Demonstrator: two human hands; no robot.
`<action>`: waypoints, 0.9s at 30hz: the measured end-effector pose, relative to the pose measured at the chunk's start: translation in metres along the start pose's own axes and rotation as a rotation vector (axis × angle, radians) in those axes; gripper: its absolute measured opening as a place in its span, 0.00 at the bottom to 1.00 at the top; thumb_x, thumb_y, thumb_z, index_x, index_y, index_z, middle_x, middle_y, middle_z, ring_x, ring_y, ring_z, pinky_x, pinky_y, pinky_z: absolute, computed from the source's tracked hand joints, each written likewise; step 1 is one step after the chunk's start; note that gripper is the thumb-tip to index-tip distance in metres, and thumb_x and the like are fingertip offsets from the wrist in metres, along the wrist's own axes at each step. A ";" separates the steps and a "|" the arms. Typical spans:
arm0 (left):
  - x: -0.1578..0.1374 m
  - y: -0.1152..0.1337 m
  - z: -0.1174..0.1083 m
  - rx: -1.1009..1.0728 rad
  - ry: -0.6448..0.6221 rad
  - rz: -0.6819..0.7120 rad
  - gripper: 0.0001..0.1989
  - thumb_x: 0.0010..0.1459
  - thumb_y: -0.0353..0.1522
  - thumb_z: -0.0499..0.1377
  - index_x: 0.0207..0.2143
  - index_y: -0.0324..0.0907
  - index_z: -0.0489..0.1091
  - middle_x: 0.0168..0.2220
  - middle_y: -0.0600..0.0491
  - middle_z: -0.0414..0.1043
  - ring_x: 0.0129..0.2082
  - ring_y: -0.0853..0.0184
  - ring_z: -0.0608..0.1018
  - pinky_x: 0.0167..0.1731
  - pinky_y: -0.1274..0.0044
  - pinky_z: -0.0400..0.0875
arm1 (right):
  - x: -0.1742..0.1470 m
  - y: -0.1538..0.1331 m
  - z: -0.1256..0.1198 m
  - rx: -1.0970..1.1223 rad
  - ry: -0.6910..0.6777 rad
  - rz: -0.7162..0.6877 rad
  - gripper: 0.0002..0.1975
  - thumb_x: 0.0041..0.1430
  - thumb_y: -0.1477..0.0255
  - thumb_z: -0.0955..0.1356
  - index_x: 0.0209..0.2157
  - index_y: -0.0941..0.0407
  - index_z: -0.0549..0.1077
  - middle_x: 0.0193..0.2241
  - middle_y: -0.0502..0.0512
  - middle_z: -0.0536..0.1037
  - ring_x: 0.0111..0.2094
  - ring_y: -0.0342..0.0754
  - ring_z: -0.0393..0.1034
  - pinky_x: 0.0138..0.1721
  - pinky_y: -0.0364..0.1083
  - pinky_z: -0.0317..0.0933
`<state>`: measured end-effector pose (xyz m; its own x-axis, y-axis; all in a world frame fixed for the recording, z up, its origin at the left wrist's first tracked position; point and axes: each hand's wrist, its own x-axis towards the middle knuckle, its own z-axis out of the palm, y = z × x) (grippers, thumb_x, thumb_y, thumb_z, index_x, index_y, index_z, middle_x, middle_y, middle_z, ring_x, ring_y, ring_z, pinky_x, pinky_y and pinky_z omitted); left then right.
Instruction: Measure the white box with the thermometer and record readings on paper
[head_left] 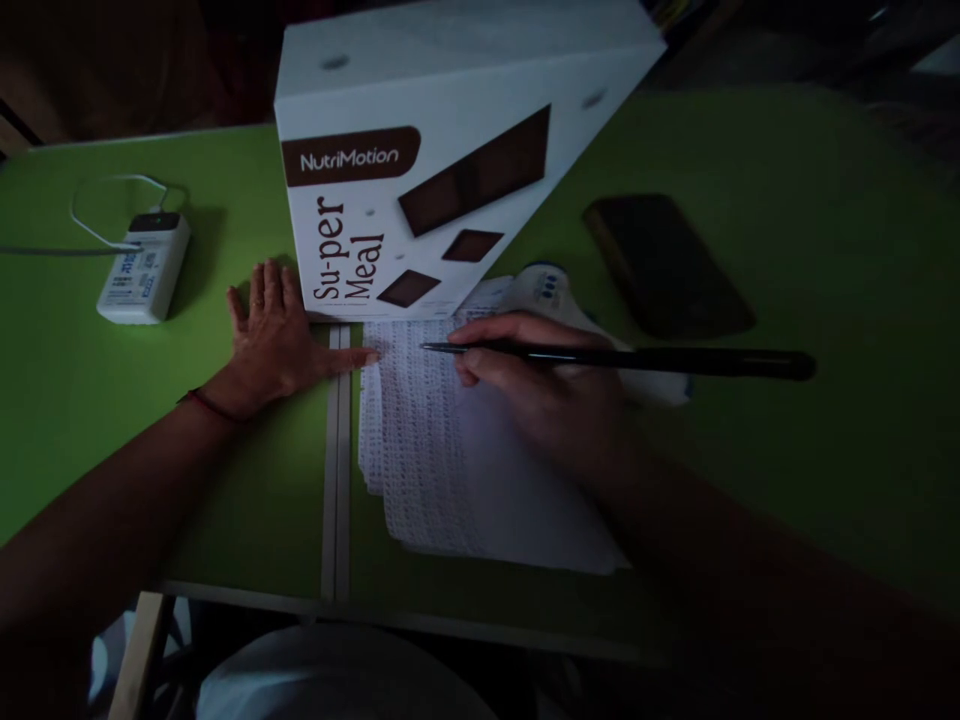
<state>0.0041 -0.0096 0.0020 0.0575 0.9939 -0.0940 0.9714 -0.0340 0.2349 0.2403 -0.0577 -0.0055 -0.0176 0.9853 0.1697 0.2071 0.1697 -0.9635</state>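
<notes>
A black pen (675,362) is held in the right hand (547,395), and its tip is pointed at the paper (465,460), which is filled with small writing on its left part. The left hand (277,340) is spread wide on the green table (255,510), with its thumb laid over the paper's edge. A white box (457,90) is stood at the top of the paper, and a dark phone (667,265) is seen off to the right
</notes>
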 end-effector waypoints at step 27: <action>-0.003 0.007 -0.005 0.089 -0.022 -0.036 0.77 0.38 0.74 0.59 0.76 0.34 0.41 0.77 0.35 0.36 0.76 0.36 0.39 0.72 0.47 0.33 | 0.010 0.019 0.002 -0.179 0.091 -0.176 0.05 0.51 0.73 0.71 0.25 0.50 0.72 0.19 0.46 0.72 0.20 0.45 0.67 0.22 0.46 0.62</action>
<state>0.0097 -0.0120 0.0086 0.0265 0.9922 -0.1220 0.9894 -0.0087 0.1447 0.2419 -0.0447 -0.0224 0.0179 0.9339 0.3571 0.3785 0.3242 -0.8670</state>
